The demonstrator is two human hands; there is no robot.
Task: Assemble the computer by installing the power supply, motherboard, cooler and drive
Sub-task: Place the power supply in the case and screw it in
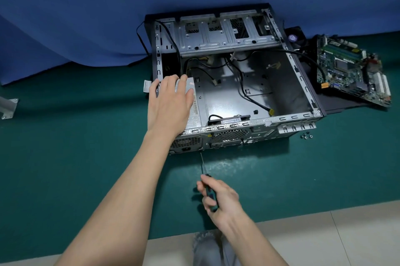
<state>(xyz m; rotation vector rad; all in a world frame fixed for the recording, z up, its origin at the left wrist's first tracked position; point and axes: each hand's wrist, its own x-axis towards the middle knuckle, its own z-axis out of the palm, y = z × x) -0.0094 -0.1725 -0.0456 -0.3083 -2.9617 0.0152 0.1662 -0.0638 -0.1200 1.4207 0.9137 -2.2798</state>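
Pressing flat on the power supply [195, 114], the left hand [171, 101] steadies it; the right hand [220, 198] grips a screwdriver [203, 165], whose tip may slip if the supply shifts.

one case [289, 84], one motherboard [350, 71], one screwdriver [202, 164]

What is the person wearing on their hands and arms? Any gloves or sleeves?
No gloves: the left hand and right hand are bare. Both forearms are bare too, with no sleeves, watch or bracelet in view. No rings show.
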